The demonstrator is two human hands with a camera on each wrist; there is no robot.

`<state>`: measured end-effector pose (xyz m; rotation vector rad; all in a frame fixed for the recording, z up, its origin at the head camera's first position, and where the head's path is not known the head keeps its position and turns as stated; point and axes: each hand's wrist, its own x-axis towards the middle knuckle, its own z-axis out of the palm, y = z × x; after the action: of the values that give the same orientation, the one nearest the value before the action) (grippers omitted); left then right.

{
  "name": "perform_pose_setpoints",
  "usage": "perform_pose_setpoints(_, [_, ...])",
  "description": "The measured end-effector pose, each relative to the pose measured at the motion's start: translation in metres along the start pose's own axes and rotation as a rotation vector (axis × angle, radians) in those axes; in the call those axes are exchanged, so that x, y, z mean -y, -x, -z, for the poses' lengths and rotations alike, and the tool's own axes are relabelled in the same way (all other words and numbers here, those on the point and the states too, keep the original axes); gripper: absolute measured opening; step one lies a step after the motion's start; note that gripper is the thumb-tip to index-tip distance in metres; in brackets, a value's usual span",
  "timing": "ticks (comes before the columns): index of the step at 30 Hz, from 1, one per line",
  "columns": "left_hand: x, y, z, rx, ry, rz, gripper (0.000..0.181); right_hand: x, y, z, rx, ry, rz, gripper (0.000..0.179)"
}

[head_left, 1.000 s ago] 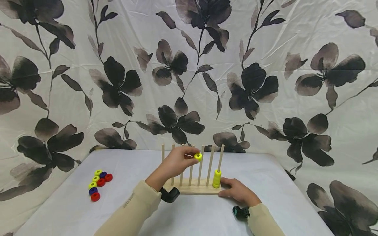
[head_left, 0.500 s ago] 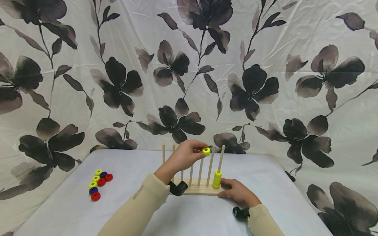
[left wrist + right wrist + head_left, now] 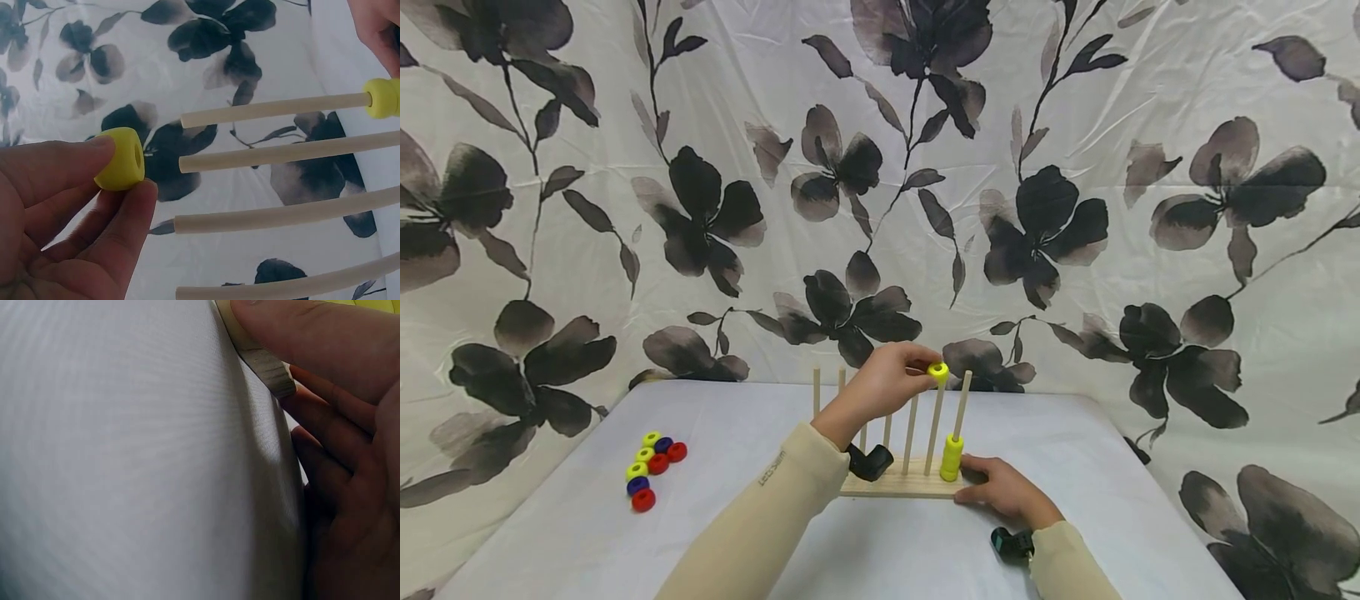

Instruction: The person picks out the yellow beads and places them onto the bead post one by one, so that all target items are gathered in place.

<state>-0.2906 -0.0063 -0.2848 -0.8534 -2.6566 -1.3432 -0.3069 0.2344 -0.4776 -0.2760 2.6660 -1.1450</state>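
Note:
My left hand (image 3: 886, 381) pinches a yellow bead (image 3: 115, 164) between thumb and fingertips, up at the height of the peg tops. In the left wrist view the bead's hole faces the wooden pegs (image 3: 269, 154), with a gap between bead and peg tips. The peg stand has a pale wooden base (image 3: 901, 485); a stack of yellow beads (image 3: 951, 458) sits on its rightmost peg. At the base's right end, my right hand (image 3: 1009, 487) grips the corner, thumb (image 3: 325, 337) along the front edge and fingers around the end. The left forearm hides part of the stand.
Loose beads lie grouped on the white table (image 3: 722, 533) at the left: yellow (image 3: 637, 472), blue (image 3: 637, 485) and red (image 3: 643, 500). A floral cloth (image 3: 940, 250) hangs behind the table. Several bare pegs stand upright left of the stack.
My left hand has moved right and upward with the yellow bead, from the middle pegs toward the right-hand ones. The right hand stays at the base's end.

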Motion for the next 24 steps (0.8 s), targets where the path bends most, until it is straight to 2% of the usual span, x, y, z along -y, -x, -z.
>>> perform_pose_setpoints(10, [-0.003,-0.014,-0.007,0.011,0.020,-0.023,0.031,-0.004,-0.003,0.001,0.005,0.009,-0.003,0.076])
perform_pose_setpoints(24, [-0.006,-0.032,-0.016,0.009,-0.070,-0.027,0.032,-0.001,-0.002,0.000,-0.003,-0.002,-0.014,0.074])
